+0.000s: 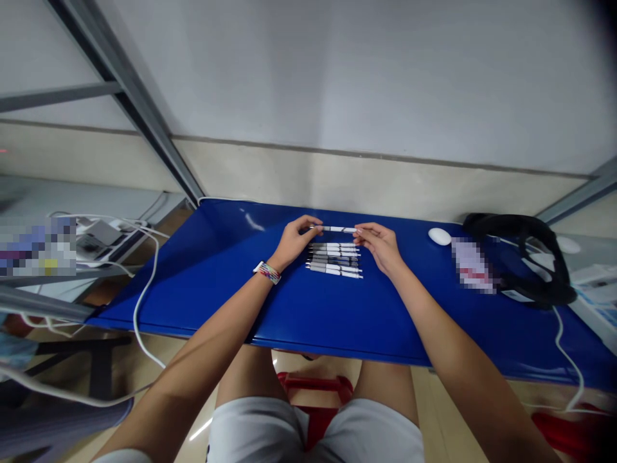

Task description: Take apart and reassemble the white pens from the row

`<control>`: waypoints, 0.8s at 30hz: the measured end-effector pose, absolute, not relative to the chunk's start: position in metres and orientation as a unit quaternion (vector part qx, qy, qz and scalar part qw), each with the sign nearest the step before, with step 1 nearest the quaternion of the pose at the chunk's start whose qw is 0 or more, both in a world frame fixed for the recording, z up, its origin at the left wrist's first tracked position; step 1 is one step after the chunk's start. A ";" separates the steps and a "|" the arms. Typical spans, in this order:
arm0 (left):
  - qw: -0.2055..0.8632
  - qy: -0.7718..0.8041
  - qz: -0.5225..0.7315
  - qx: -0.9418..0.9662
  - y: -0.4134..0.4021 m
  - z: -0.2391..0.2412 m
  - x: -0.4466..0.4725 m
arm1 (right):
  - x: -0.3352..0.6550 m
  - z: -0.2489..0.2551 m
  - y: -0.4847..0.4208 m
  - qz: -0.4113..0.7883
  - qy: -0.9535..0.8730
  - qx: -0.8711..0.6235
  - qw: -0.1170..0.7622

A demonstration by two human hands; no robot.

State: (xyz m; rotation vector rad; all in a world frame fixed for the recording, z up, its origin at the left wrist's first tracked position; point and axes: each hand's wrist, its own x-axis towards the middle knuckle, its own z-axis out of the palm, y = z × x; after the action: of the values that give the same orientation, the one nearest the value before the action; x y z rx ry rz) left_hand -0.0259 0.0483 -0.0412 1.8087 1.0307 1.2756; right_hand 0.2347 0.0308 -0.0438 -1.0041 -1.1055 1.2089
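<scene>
A white pen (338, 229) is held level between my two hands, just above the blue table (308, 308). My left hand (292, 240) pinches its left end with fingers curled. My right hand (380, 244) pinches its right end. Directly below the held pen, several white and dark pens (334, 260) lie side by side in a neat row on the table, between my hands. A striped band sits on my left wrist.
A white mouse (439, 236) lies at the right rear of the table, beside a black headset (525, 257) and a card. White cables (144, 283) hang off the table's left edge. A grey metal frame (135, 109) rises at the back left.
</scene>
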 end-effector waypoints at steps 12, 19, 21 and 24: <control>0.295 0.423 0.488 0.705 0.047 -0.038 -0.028 | 0.234 -0.042 0.030 0.509 -0.467 -0.428 0.583; 0.303 0.416 0.510 0.689 0.048 -0.040 -0.027 | 0.236 -0.040 0.031 0.556 -0.443 -0.425 0.561; 0.326 0.412 0.520 0.674 0.049 -0.040 -0.026 | 0.238 -0.036 0.030 0.601 -0.428 -0.401 0.543; 0.363 0.395 0.539 0.649 0.050 -0.040 -0.024 | 0.240 -0.031 0.029 0.657 -0.404 -0.370 0.518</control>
State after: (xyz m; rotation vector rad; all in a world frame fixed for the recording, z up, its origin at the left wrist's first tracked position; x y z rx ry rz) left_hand -0.0241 0.0502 -0.0403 1.6704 1.0181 1.3883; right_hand 0.2403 0.0286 -0.0307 -0.8880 -0.9706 1.5767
